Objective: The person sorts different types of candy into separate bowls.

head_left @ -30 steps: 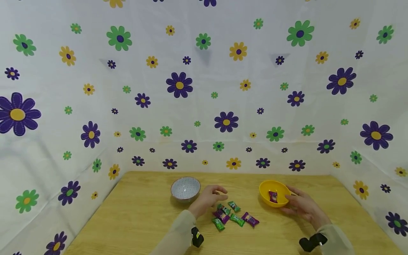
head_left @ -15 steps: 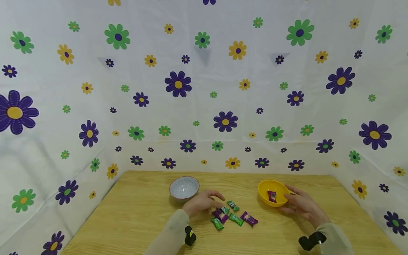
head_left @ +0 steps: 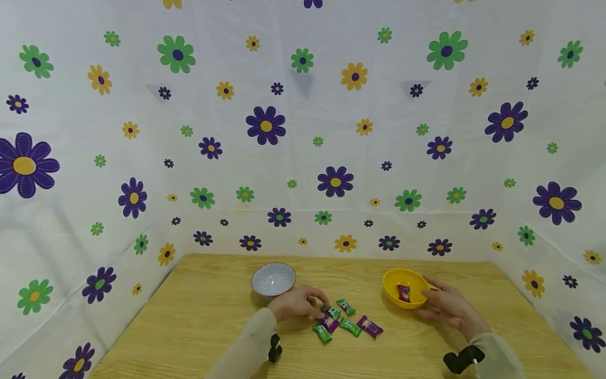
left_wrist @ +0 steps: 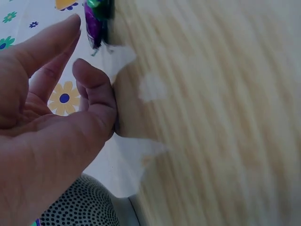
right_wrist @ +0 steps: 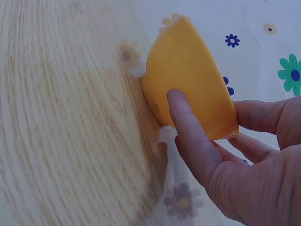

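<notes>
On the table lies a loose group of wrapped candies in green and purple. My left hand (head_left: pixel 298 303) reaches in at the group's left edge, fingertips at a purple candy (head_left: pixel 328 322). In the left wrist view the thumb and fingers of that hand (left_wrist: pixel 56 99) are apart, with the purple candy (left_wrist: pixel 94 28) just beyond the fingertips. My right hand (head_left: pixel 450 305) holds the right side of a yellow bowl (head_left: pixel 392 302), which has one purple candy (head_left: pixel 404 293) inside. The right wrist view shows fingers against the bowl's outer wall (right_wrist: pixel 183 70) and rim.
A grey patterned bowl (head_left: pixel 273 279) stands just behind my left hand. Green candies (head_left: pixel 350 327) and another purple candy (head_left: pixel 370 326) lie between the hands. A white flowered cloth (head_left: pixel 303 158) hangs around the wooden table (head_left: pixel 199 316).
My left hand has moved slightly left, then lowered toward the candies, its fingers now bent down at the purple one. My right hand stays at the yellow bowl.
</notes>
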`<state>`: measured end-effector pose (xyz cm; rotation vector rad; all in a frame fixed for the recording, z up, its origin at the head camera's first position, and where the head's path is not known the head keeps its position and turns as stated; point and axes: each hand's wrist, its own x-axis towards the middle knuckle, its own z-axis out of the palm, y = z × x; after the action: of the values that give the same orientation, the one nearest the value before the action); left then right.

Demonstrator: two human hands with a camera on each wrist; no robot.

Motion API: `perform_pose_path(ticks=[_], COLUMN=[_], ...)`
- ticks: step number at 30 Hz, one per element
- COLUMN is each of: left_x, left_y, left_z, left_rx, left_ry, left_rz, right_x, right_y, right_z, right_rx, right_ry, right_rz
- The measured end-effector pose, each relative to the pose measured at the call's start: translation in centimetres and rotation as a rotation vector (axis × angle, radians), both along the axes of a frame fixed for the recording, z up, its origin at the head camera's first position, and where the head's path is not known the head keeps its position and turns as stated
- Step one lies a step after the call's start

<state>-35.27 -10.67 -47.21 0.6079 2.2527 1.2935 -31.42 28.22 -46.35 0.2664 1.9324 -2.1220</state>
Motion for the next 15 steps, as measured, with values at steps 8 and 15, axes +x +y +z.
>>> perform_pose_path(ticks=[8,15], left_x=[0.12,0.05], left_y=[0.08,0.34], left_z=[0.23,0.15], left_rx=[-0.061,-0.068], left_ry=[0.007,0.019], left_rz=[0.016,0.014], right_x=[0.08,0.27], right_y=[-0.11,-0.09], right_z=[0.11,0.26], right_rx=[-0.003,-0.008], right_ry=[-0.002,0.004], right_rz=[-0.001,0.002])
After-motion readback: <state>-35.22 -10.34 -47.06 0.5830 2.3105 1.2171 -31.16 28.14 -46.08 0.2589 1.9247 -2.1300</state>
